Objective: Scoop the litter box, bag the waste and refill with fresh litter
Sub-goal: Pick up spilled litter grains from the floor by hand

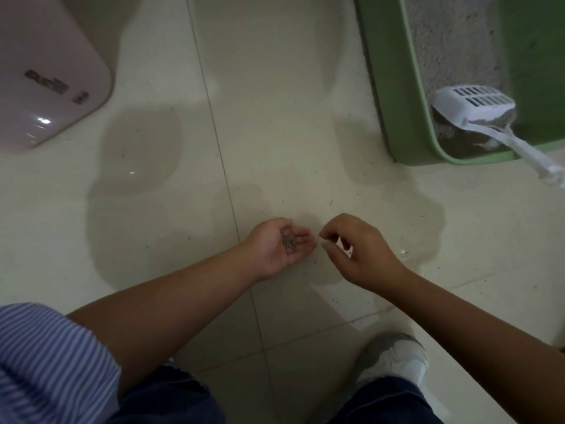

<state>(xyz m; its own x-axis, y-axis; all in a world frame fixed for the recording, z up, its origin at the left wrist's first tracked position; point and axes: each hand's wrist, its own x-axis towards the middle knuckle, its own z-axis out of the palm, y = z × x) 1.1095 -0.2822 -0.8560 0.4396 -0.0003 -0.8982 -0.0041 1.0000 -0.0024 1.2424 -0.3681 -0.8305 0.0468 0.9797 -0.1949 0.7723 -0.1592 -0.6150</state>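
Note:
A green litter box (394, 87) stands on the tiled floor at the upper right, with grey litter (443, 35) inside. A white slotted scoop (477, 102) rests in its near corner, handle sticking out over the rim toward the right. My left hand (275, 249) is palm up low over the floor, cupping a small heap of grey litter grains (289, 241). My right hand (357, 249) hovers just to its right, thumb and forefinger pinched together close to the left palm; whether a grain is between them is too small to tell.
A pale pink appliance (46, 71) with rounded corners stands at the upper left. Scattered litter specks (367, 175) dot the cream tiles in front of the box. My grey-and-white shoe (394, 359) and jeans fill the bottom edge.

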